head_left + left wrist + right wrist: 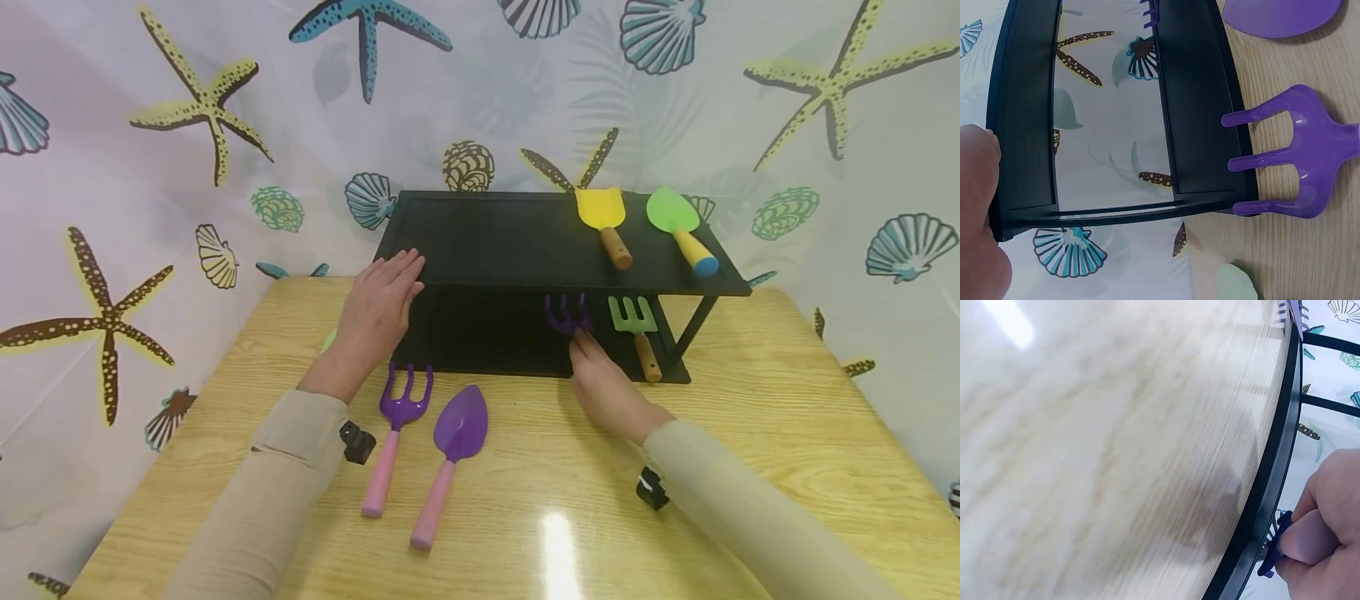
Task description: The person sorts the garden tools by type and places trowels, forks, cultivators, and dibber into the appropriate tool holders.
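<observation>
On the lower level of a black two-tier shelf (487,242), my right hand (611,392) grips a purple hand fork (567,321) by its pinkish handle (1310,537). Its tines point to the back. Just to its right lies a green hand fork (633,321) with a wooden handle. My left hand (378,304) rests on the upper tier's front left corner, fingers extended. Below it, a second purple hand fork (405,408) with a pink handle has its tines over the shelf's lower front edge. Beside that fork lies a purple trowel (461,425) on the table.
The upper tier holds a yellow shovel (602,208) with a wooden handle and a green trowel (672,212) with a yellow handle. A pale green thing (1235,281) lies left of the shelf, mostly hidden by my left arm in the head view. A patterned cloth (480,108) hangs behind.
</observation>
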`<state>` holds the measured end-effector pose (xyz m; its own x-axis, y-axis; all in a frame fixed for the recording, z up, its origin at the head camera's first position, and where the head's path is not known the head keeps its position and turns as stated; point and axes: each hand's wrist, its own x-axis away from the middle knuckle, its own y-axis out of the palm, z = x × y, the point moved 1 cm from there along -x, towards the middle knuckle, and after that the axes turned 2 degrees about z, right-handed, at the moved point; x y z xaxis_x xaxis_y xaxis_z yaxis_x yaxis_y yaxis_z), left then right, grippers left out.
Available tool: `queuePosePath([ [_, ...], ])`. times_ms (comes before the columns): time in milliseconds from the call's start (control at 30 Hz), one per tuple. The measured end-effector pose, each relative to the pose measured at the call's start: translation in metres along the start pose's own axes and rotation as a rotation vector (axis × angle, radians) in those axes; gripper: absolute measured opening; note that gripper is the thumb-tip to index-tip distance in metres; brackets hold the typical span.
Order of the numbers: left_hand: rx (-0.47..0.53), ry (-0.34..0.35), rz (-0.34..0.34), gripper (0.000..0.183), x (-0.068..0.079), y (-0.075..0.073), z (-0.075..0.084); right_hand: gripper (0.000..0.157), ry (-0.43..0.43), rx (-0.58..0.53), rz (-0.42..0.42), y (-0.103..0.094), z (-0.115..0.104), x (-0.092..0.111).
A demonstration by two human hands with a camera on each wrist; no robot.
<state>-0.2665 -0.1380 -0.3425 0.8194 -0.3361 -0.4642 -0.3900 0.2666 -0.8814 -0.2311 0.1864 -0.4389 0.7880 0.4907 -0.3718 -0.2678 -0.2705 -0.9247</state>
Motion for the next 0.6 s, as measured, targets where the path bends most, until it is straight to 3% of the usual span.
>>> queuePosePath([
  [367, -0.004, 0.002, 0.005, 0.047, 0.001, 0.0, -0.001, 0.039, 0.109, -0.008, -0.081, 0.009, 0.004, -0.021],
  [600, -0.003, 0.0, 0.009, 0.047, 0.0, 0.001, -0.001, 0.038, 0.128, 0.013, -0.068, 0.015, 0.002, -0.032],
])
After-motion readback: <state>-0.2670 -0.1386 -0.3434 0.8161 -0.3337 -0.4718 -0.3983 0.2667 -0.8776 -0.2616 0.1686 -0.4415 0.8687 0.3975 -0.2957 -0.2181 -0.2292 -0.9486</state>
